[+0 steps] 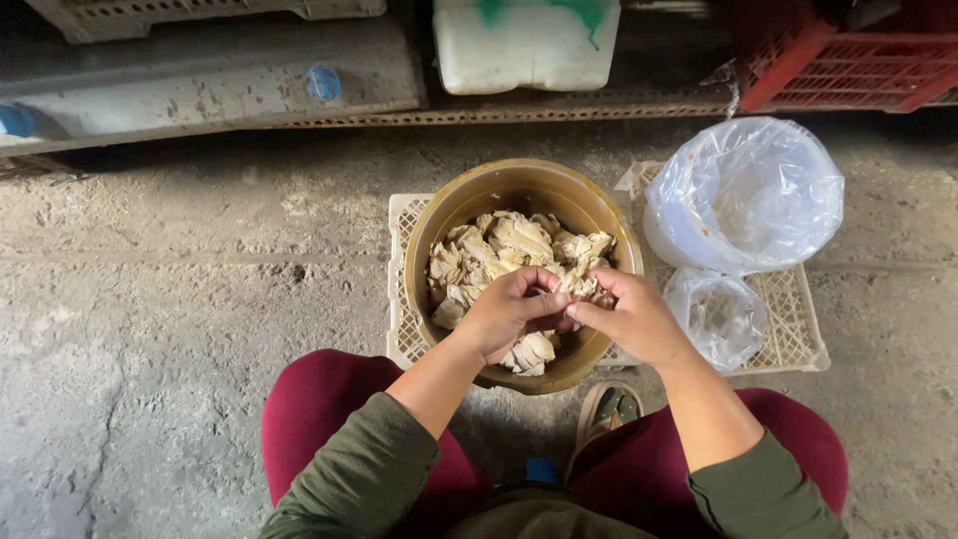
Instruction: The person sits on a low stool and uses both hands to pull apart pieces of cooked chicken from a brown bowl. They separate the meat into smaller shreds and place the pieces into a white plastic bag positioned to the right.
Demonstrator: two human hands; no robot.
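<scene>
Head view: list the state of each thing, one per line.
Brown bowl: upright, half full of pale shredded pieces.
Left hand: pinching a piece.
Right hand: pinching the same clump.
Big plastic bag: open, lining a tub.
Small plastic bag: slumped on white crate.

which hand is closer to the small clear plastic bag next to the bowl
Right. The right hand is just left of the small clear bag, over the bowl's rim; the left hand is farther left, above the bowl.
</scene>
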